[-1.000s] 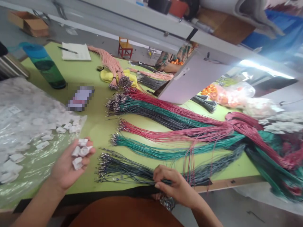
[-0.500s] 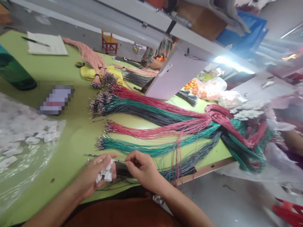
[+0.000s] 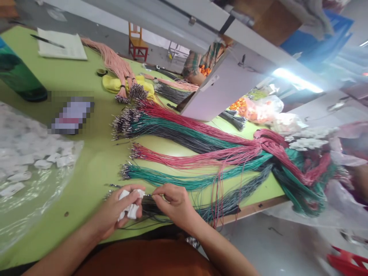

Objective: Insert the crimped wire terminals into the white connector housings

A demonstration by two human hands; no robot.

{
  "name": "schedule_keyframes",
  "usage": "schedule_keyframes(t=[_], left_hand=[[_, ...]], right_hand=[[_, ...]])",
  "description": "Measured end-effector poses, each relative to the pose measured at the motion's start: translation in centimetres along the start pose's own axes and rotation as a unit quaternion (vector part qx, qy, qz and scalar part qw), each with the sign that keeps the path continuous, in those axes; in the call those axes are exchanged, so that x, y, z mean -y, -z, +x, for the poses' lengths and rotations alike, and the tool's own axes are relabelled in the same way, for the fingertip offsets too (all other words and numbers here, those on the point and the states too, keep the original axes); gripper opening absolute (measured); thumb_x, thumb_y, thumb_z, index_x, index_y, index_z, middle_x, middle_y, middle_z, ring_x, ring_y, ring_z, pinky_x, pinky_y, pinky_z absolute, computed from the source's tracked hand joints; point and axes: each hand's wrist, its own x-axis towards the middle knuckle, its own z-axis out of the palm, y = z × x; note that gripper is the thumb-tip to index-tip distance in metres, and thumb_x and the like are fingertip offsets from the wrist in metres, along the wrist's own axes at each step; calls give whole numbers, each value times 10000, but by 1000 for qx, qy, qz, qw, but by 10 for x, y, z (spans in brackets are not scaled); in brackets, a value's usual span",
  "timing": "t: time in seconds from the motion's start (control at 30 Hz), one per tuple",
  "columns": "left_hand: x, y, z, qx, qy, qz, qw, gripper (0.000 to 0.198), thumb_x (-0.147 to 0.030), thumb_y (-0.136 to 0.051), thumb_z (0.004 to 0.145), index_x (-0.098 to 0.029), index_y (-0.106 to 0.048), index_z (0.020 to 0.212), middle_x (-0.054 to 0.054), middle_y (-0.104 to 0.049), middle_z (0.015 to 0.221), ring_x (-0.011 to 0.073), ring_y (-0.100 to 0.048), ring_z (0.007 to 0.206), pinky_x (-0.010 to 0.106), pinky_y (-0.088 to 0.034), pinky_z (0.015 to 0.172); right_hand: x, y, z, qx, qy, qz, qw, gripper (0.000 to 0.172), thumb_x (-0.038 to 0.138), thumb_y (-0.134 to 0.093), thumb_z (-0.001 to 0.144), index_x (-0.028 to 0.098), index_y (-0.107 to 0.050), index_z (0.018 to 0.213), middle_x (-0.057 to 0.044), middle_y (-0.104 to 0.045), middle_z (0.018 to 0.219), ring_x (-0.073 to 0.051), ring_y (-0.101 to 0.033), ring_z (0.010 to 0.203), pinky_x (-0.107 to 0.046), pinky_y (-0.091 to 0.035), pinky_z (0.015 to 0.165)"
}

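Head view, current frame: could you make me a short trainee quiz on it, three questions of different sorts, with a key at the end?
1. Multiple choice. What does the person's left hand hold?
A) a phone
B) several small white pieces
C) a yellow cloth

2. True or false. The pen rests on the white paper.

3. Fill in the colour. On the near side of the table, the ____ wire bundle lies between the nearer red wire bundle and the dark wire bundle by the hands.

Key
1. B
2. True
3. green
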Motion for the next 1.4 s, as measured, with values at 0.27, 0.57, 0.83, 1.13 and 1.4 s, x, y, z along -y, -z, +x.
schedule_keyframes(t=[0.27, 0.57, 0.83, 1.13, 1.4], left_hand=[[4, 1, 3, -9, -18, 54, 998, 409, -495, -618, 752, -179, -503, 984, -19, -609, 550, 71, -452, 377, 117, -238, 281], [8, -1, 6, -9, -31, 100, 994, 426, -513, -622, 736, -166, -508, 955, -6, -620, 520, 80, -433, 362, 129, -252, 279], [14, -2, 9, -21, -38, 113, 993, 423, -507, -618, 739, -158, -512, 953, -6, -626, 544, 89, -459, 375, 134, -265, 273], [16, -2, 10, -28, -44, 112, 992, 389, -500, -627, 728, -166, -536, 906, -9, -623, 528, 83, -436, 345, 138, -263, 264], [16, -2, 10, -24, -43, 111, 993, 376, -499, -613, 742, -172, -539, 914, -5, -628, 534, 67, -386, 314, 141, -240, 264]], right_hand=[[1, -1, 4, 48, -30, 44, 997, 152, 108, -514, 747, 157, -610, 640, 6, -573, 604, -95, -514, 577, -195, -406, 580], [-2, -2, 6, 119, -58, 58, 990, 165, 83, -492, 721, 145, -633, 665, 11, -615, 612, -90, -543, 562, -170, -412, 560], [-5, -10, -3, 89, 51, -39, 994, 167, 125, -490, 826, 166, -613, 721, -20, -642, 653, -110, -568, 610, -199, -413, 622], [-11, -5, 3, 98, 25, -48, 994, 182, 169, -471, 882, 176, -604, 757, -9, -641, 689, -110, -573, 630, -203, -416, 620], [-55, 11, 24, 11, 32, -373, 927, 152, 95, -499, 808, 168, -582, 704, -67, -597, 739, -195, -515, 746, -323, -374, 718]])
